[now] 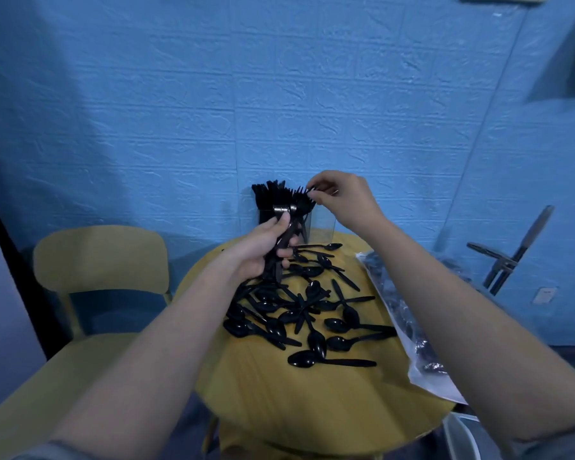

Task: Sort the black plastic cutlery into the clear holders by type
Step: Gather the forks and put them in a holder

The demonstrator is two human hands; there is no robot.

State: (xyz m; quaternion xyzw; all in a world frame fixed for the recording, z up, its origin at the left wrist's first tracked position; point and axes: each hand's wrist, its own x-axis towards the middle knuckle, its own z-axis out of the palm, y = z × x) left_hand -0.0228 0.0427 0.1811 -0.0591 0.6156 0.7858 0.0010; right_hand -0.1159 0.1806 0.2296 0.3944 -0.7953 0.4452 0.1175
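My left hand (263, 247) grips a bundle of black plastic forks (284, 227) by the handles, tines up, above the far side of the round yellow table (312, 410). My right hand (342, 197) pinches the tines of one fork at the top of that bundle. Behind the bundle stand clear holders (324, 220) against the wall; the left one (266, 210) is packed with upright black cutlery. A loose pile of black spoons (299, 313) lies spread over the table's middle.
A clear plastic bag (409, 327) with more black cutlery lies along the table's right edge. A yellow chair (97, 260) stands to the left. The blue brick-pattern wall rises right behind the holders. A folded metal stand (508, 257) leans at the right.
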